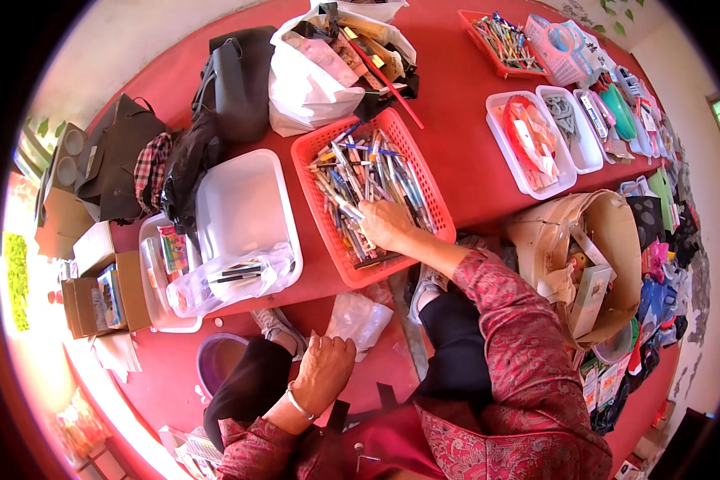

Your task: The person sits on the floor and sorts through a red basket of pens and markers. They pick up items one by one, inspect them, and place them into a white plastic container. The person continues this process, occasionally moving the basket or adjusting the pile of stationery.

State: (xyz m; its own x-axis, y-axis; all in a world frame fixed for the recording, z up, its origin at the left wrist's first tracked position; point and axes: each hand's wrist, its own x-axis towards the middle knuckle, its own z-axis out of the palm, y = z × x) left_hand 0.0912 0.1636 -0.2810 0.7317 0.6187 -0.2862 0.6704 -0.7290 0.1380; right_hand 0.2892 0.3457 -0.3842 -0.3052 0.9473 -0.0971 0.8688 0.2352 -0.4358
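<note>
My right hand [386, 225] reaches into a red plastic basket [442, 230] heaped with pens [368, 172]. Its fingers are bent down and closed on a pen among the pile, though the fingertips are partly hidden. Lower down, my left hand [322, 374], with a bangle at the wrist, is held above my lap with its fingers curled closed. A crumpled clear plastic bag [362, 322] meets the fingers of this hand, and they appear to grip its edge.
Left of the basket stands a white tray [284, 192] with a clear bag of pens [236, 276]. A stuffed white bag [304, 88] stands behind the basket. To the right are an open cardboard box [540, 232] and white trays [566, 172]. A purple bucket [216, 360] is beside my leg.
</note>
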